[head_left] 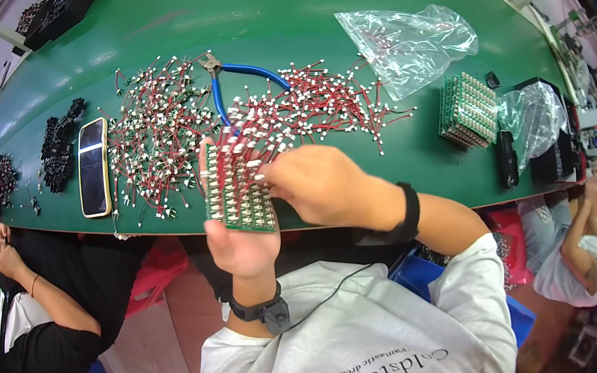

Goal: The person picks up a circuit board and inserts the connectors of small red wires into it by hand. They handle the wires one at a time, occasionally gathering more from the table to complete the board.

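Observation:
A green circuit board panel (pixel 237 209) with rows of small connectors rests in my left hand (pixel 242 248), held over the table's near edge. Red wires with white plugs (pixel 237 149) rise from the panel's far rows and fan outward. My right hand (pixel 328 182) is closed in a pinch at the panel's right edge, among the connectors; its fingers hide what they grip. Beyond the panel lie pliers (pixel 216 84) with blue handles, partly covered by wires. Loose red wires with white plugs spread in a left pile (pixel 155 130) and a right pile (pixel 336 98).
On the green table (pixel 216 16) lie a phone (pixel 94 172), black parts (pixel 60 150), a clear plastic bag (pixel 415 43) and a stack of circuit boards (pixel 467 111). Another clear bag (pixel 534 117) sits by black boxes at right. Co-workers sit on both sides.

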The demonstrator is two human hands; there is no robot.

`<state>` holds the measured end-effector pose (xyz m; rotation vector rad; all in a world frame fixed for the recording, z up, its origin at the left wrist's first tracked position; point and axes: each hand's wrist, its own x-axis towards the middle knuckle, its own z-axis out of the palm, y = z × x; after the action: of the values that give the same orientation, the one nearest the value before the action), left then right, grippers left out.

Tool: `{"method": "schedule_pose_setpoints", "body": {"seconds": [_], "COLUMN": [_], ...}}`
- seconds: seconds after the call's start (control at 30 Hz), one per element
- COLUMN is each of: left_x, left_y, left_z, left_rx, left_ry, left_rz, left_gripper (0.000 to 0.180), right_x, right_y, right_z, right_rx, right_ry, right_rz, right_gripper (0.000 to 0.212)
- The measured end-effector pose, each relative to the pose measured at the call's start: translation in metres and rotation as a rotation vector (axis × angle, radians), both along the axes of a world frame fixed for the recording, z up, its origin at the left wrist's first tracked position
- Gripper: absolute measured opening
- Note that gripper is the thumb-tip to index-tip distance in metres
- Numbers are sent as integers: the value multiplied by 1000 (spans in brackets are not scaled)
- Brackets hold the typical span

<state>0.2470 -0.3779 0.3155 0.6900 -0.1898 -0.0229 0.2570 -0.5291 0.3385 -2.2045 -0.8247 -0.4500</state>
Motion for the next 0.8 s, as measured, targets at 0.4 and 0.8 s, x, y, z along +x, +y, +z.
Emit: {"method": "schedule_pose_setpoints", "body": {"seconds": [0.4, 0.8], "left_x": [3, 2], "left_y": [19, 7], "left_z": [-15, -16], "left_rx": [-179, -230], "left_ry": [-34, -13], "left_rz": [27, 18], "left_gripper": [77, 81], "right_x": [50, 18], "right_y": [-91, -38], "right_z": [-2, 22], "right_rx": [-205, 221], "right_ry": [-71, 37], "right_rz": [-227, -94], "right_gripper": [21, 23]}}
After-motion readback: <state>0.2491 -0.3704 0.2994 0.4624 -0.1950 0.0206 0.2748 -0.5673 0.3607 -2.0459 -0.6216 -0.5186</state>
